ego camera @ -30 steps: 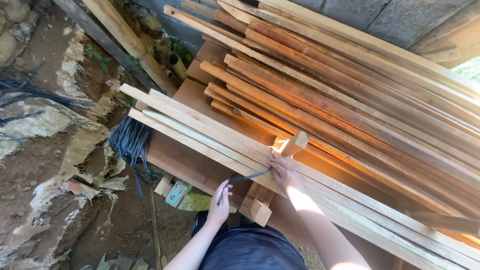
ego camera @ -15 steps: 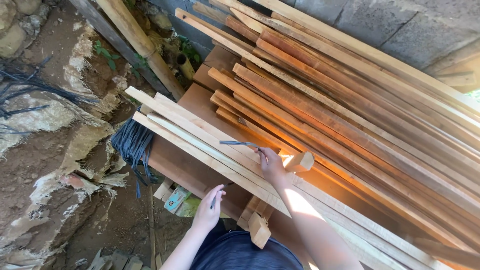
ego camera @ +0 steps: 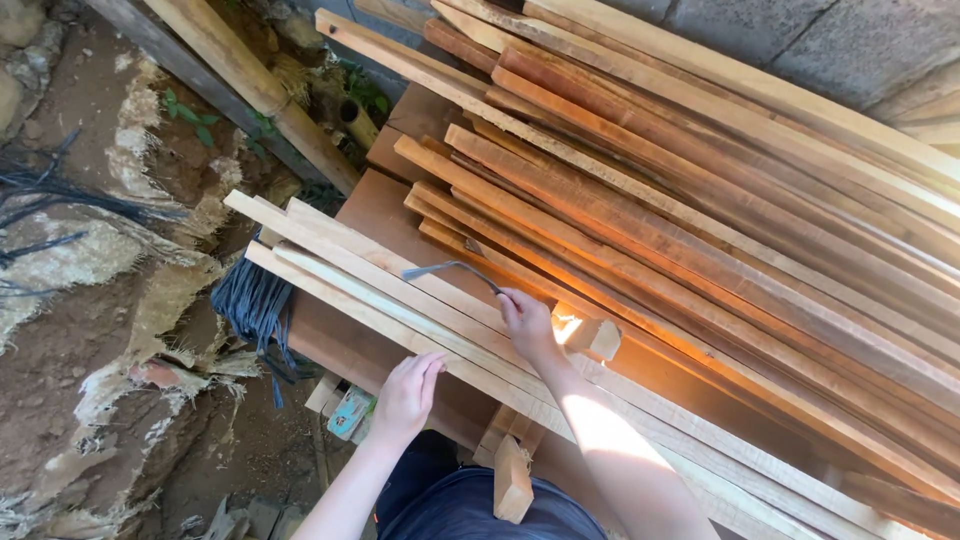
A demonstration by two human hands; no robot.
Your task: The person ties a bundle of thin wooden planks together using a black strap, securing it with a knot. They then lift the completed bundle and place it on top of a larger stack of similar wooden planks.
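The right hand (ego camera: 528,322) is closed around the handle of a thin bent metal tool (ego camera: 447,268), fingers wrapped tight, and the tool's curved end reaches out to the left over the pale wooden slats (ego camera: 400,290). It looks like a hooked blade or scraper, though the head is too slim to say which. The left hand (ego camera: 408,393) sits at the near edge of those same slats, fingers curled together and resting on the wood, holding nothing. The 2 hands are near each other, with the pale slats between them. A small wooden block (ego camera: 592,338) lies just beside the right wrist, and the big stack of reddish planks (ego camera: 700,210) slopes away behind. A dark bundle of cord (ego camera: 255,305) hangs off the bench end.

By my reading, the step in hand is positioning: tool raised, work steadied. The next move calls for the left hand to pin the slat firmly and the tool's tip to meet the wood squarely, clear of those left fingers.
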